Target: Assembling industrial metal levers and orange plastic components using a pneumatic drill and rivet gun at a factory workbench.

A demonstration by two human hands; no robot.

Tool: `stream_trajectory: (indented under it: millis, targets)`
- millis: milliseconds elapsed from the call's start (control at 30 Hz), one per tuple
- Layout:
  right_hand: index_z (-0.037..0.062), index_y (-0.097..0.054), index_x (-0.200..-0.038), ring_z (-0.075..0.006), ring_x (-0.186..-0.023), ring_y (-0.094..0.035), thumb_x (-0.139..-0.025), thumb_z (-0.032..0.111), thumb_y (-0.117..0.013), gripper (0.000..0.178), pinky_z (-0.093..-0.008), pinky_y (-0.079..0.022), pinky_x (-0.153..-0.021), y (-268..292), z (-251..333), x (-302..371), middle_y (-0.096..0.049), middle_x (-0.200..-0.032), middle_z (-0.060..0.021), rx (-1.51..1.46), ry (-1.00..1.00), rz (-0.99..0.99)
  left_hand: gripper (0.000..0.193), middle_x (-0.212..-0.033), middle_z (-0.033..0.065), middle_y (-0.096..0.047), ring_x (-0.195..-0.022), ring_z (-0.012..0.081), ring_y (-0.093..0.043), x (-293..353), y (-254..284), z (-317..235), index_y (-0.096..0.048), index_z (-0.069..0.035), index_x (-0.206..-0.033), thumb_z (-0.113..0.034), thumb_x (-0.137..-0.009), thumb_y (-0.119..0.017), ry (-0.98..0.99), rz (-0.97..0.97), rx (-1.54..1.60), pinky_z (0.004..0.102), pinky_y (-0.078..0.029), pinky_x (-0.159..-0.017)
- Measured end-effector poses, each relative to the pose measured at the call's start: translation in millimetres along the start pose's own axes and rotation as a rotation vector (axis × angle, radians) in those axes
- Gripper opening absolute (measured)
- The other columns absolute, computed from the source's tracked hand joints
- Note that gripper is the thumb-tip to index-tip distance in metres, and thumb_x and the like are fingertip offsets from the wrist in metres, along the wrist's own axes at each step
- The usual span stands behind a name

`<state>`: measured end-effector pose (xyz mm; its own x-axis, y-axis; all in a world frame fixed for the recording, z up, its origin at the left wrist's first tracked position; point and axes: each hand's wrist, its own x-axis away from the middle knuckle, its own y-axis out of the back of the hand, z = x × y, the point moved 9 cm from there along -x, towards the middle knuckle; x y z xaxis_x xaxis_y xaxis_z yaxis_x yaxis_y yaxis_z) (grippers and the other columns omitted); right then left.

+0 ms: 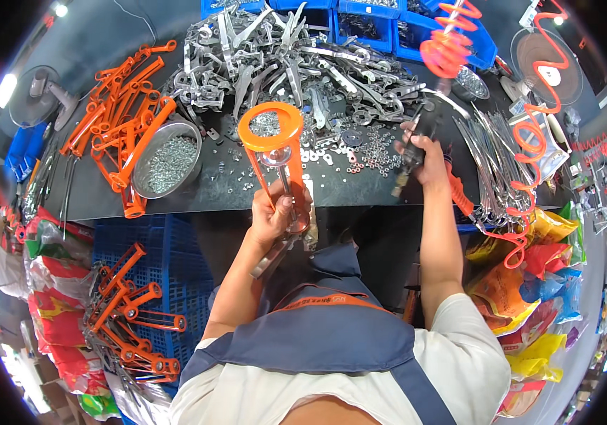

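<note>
My left hand [275, 218] is closed around the lower end of an orange caulking gun [295, 170]. The gun stands upright over the bench's front edge, its open ring at the top, with a metal disc and rod inside the frame. Its silver handle slants down past my wrist. Farther right, my right hand [427, 159] grips a dark air screwdriver [425, 124], slightly blurred, with its tip down and left above the bench. An orange coiled hose [446, 53] hangs over the tool. Small nuts and washers [374, 152] lie scattered on the bench between my hands.
Silver trigger handles [247, 53] are heaped at the back, before blue bins [364, 28]. Orange frames [109, 113] and a bowl of small parts [169, 159] lie left. Metal rods [488, 152] lie right. Caulking guns [133, 312] rest by a blue crate [183, 265].
</note>
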<state>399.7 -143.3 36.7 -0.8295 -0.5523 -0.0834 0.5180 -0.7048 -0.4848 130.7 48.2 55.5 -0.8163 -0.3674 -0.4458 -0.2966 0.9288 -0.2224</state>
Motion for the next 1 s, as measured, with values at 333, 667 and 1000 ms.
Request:
stream_trajectory:
  millis: [333,667,1000]
  targets:
    - [-0.0021,-0.056,-0.103,-0.0123,-0.069,-0.061,-0.074,-0.006,-0.063,0.03,-0.0277,-0.052,-0.065,-45,33,28,-0.062,-0.083,-0.0055,0.436,0.539,-0.1,0.048,-0.074,0.0083,-0.061,-0.057,0.0127,-0.059,4,4,2,-0.056,0.005,-0.096,-0.042,-0.094,-0.051,-0.083,-0.047,-0.08,0.0246,-0.047,-0.051]
    - [-0.0002,-0.059,-0.093,-0.0083,-0.069,-0.059,-0.072,0.001,-0.067,0.023,-0.0248,-0.049,-0.064,-56,17,29,-0.061,-0.077,-0.0015,0.574,0.559,-0.022,0.046,-0.074,0.0084,-0.06,-0.054,0.0129,-0.058,0,-1,-7,-0.054,0.004,-0.09,-0.042,-0.094,-0.05,-0.052,0.007,-0.026,0.0243,-0.047,-0.049]
    - [0.0011,-0.059,-0.083,-0.0088,-0.065,-0.058,-0.072,0.001,-0.067,0.014,-0.026,-0.048,-0.061,-67,25,24,-0.059,-0.069,-0.0004,0.53,0.598,-0.074,0.035,-0.07,0.0033,-0.06,-0.057,0.0088,-0.056,3,2,5,-0.059,0.001,-0.092,-0.034,-0.094,-0.054,0.002,-0.026,-0.021,0.0227,-0.046,-0.052]
